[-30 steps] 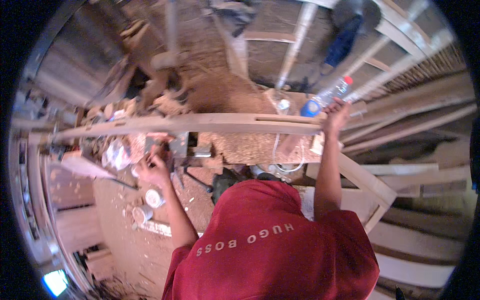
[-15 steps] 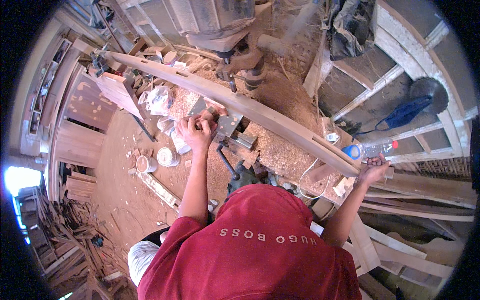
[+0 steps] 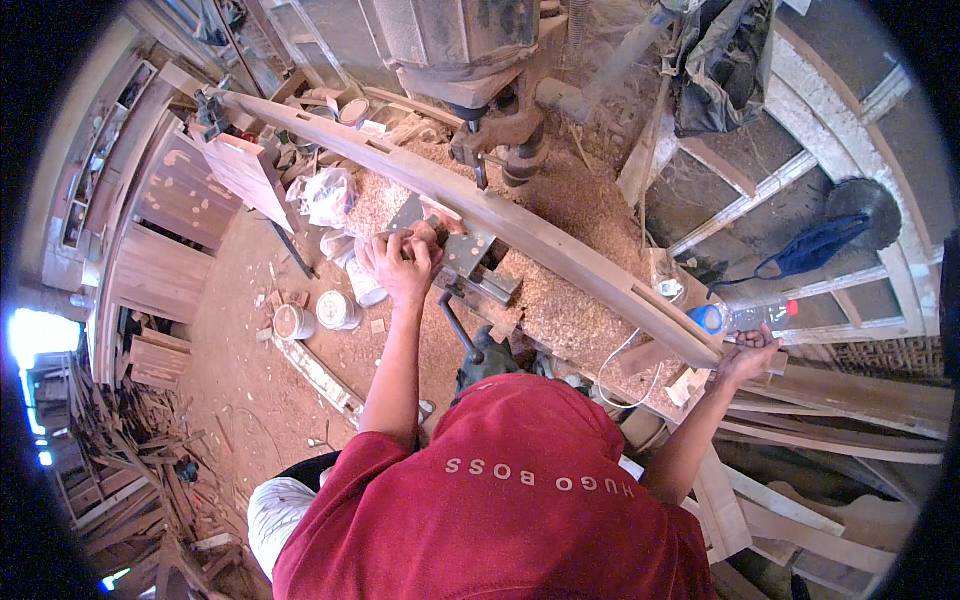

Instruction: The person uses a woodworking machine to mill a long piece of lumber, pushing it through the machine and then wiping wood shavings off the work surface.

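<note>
Now your left hand [image 3: 402,265] presses a small wood block [image 3: 432,232], fingers curled, against the long plank [image 3: 520,232]; your right hand [image 3: 748,352] grips the plank's end. Sawdust [image 3: 560,300] covers the machine table; scrap wood litters the floor [image 3: 230,390].

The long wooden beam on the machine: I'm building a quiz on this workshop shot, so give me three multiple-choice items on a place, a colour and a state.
1. Where is the right hand?
A. at the long wooden beam's near end
B. on the floor
C. on the round saw blade

2. What colour is the clear plastic bottle's cap?
A. green
B. red
C. black

3. How is the left hand?
A. hanging free
B. gripping a small wooden block beside the beam
C. holding a cup

Answers: A, it rests there; B, the cap is red; B, fingers wrap the block.
</note>
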`<state>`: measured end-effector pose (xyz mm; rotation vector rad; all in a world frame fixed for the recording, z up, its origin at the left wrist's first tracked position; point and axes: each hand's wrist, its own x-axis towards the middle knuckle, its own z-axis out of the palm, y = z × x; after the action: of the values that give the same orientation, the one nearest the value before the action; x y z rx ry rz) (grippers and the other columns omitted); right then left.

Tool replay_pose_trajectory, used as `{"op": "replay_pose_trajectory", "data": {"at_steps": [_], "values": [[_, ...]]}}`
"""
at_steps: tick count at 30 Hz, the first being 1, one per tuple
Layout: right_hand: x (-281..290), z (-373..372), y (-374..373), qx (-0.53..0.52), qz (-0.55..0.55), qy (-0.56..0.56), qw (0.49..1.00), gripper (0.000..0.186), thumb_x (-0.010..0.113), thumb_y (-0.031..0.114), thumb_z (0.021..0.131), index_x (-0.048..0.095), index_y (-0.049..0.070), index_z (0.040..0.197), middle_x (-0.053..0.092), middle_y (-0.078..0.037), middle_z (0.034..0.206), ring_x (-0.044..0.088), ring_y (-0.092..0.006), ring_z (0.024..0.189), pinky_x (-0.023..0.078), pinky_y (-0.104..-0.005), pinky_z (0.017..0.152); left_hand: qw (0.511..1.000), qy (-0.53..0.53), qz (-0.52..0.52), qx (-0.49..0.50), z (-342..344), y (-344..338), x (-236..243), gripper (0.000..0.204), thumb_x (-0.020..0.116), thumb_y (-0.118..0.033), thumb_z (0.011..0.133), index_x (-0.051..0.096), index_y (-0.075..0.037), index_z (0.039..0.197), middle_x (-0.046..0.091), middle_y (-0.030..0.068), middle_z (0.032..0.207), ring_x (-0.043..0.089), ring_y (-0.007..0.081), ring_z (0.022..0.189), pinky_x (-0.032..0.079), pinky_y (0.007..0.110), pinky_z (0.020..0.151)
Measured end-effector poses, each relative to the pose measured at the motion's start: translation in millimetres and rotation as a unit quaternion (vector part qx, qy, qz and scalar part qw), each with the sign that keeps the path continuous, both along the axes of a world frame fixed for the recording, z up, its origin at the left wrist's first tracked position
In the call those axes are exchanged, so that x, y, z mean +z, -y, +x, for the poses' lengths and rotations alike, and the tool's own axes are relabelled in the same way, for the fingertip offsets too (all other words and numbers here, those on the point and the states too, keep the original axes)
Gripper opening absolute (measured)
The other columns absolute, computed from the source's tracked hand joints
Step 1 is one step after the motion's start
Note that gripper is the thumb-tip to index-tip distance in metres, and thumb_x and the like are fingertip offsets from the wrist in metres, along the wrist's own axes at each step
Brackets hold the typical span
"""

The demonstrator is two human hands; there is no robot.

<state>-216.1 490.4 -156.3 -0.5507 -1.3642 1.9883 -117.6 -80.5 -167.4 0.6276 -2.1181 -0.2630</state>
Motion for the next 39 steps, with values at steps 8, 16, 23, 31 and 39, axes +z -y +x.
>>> {"op": "replay_pose_trajectory", "data": {"at_steps": [8, 16, 23, 31, 39], "values": [[6.5, 0.0, 4.6, -0.008, -0.012, 0.020, 1.000, 0.053, 0.035, 0.045, 0.106, 0.060, -0.002, 0.103, 0.049, -0.003, 0.065, 0.048, -0.0163, 0.058, 0.044, -0.0322, 0.057, 1.000, -0.002, 0.003, 0.006, -0.3, -0.2, -1.7, 0.014, 0.067, -0.021, 0.075, 0.069, -0.010, 0.085, 0.059, 0.0131, 0.094, 0.055, 0.0354, 0.096, 0.035, 0.053, 0.104], [12.4, 4.4, 11.5, -0.003, -0.012, 0.035, 0.999, 0.052, 0.034, 0.045, 0.107, 0.058, -0.001, 0.108, 0.050, -0.003, 0.067, 0.048, -0.0154, 0.062, 0.045, -0.0312, 0.059, 1.000, 0.002, -0.002, -0.005, 5.8, 2.6, 0.1, 0.017, 0.068, -0.021, 0.075, 0.069, -0.009, 0.087, 0.058, 0.0131, 0.094, 0.054, 0.0349, 0.096, 0.035, 0.051, 0.102], [4.9, 5.3, 7.5, -0.044, 0.003, 0.051, 0.998, 0.058, 0.039, 0.055, 0.102, 0.057, 0.000, 0.112, 0.047, -0.006, 0.082, 0.049, -0.0171, 0.071, 0.049, -0.0345, 0.067, 0.997, -0.043, -0.017, -0.068, -5.3, -1.0, 6.7, 0.012, 0.064, -0.015, 0.074, 0.068, -0.008, 0.082, 0.059, 0.0148, 0.085, 0.055, 0.0358, 0.084, 0.044, 0.048, 0.079], [48.9, 26.2, 12.5, -0.050, -0.036, -0.064, 0.996, 0.054, 0.041, 0.050, 0.104, 0.058, -0.001, 0.100, 0.049, -0.005, 0.064, 0.047, -0.0156, 0.055, 0.044, -0.0319, 0.052, 0.997, -0.011, -0.070, -0.019, -0.2, 3.1, -2.7, 0.016, 0.070, -0.024, 0.080, 0.072, -0.010, 0.087, 0.065, 0.0117, 0.092, 0.061, 0.0328, 0.088, 0.048, 0.048, 0.078], [66.0, 56.0, 17.0, -0.035, 0.221, 0.000, 0.975, 0.028, 0.055, 0.024, 0.102, 0.065, -0.002, 0.108, 0.063, -0.008, 0.083, 0.060, -0.0147, 0.071, 0.052, -0.0280, 0.066, 0.999, 0.018, -0.039, -0.007, 0.2, 5.7, -9.7, 0.022, 0.068, -0.030, 0.079, 0.072, -0.011, 0.091, 0.061, 0.0114, 0.096, 0.057, 0.0343, 0.095, 0.044, 0.052, 0.084]]}}
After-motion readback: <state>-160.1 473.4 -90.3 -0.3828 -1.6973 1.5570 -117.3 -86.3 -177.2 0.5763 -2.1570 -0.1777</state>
